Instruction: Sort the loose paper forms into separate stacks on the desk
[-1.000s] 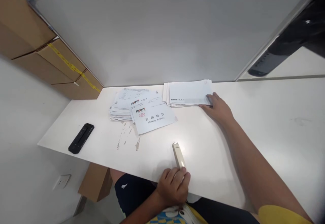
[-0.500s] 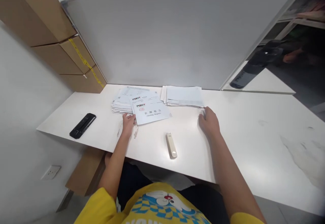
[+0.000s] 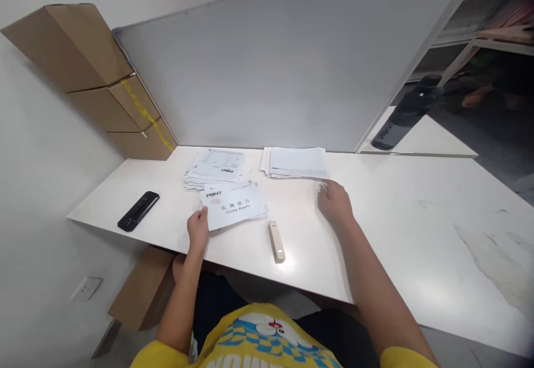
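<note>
Papers printed "Testing Report" (image 3: pixel 233 208) are pinched at their left edge by my left hand (image 3: pixel 198 228), whose thumb lies on top. The papers are tilted a little above the desk, with the edge of another sheet showing beneath. Behind them lies a loose pile of printed papers (image 3: pixel 219 162). My right hand (image 3: pixel 336 200) rests at the near right corner of a second, neater paper stack (image 3: pixel 297 162). Its index finger reaches to the corner, with the thumb apart from it. A cream stapler (image 3: pixel 277 242) lies between my hands, nearer the desk's front edge.
A black phone-like object (image 3: pixel 138 211) lies at the left of the white desk (image 3: pixel 400 234). Cardboard boxes (image 3: pixel 95 73) are stacked at the back left. A whiteboard-like panel (image 3: pixel 267 73) stands along the back. A dark bottle (image 3: pixel 403 115) is beyond it at right.
My left hand has taken hold of the report papers and drawn them toward me and left, off the loose pile. My right hand has stayed by the right stack's corner.
</note>
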Motion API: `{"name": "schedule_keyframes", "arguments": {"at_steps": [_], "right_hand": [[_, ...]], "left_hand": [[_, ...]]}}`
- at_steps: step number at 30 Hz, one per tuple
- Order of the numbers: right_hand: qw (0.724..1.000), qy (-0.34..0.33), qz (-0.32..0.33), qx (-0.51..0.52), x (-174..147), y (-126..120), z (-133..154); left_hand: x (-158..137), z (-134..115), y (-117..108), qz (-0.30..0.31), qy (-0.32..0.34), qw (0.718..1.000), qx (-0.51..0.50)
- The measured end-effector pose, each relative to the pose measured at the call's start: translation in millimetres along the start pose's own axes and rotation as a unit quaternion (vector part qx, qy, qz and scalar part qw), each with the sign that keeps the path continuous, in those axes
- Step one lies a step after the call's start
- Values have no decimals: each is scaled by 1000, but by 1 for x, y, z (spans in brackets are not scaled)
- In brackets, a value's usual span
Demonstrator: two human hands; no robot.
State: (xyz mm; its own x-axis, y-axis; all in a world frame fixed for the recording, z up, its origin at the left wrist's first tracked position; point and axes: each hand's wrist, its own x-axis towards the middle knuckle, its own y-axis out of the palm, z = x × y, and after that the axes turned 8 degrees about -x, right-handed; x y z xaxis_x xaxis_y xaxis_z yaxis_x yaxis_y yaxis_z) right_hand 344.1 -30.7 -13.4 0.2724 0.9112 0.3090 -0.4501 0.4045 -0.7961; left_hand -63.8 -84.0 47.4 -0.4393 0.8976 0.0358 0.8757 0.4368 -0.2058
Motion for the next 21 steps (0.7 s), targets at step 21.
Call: {"name": "schedule_keyframes", "arguments": {"at_steps": [21], "right_hand": [[857, -106, 268, 428, -46, 15, 143]], "left_hand": [[-26, 16, -30, 89, -17, 992, -90]]}}
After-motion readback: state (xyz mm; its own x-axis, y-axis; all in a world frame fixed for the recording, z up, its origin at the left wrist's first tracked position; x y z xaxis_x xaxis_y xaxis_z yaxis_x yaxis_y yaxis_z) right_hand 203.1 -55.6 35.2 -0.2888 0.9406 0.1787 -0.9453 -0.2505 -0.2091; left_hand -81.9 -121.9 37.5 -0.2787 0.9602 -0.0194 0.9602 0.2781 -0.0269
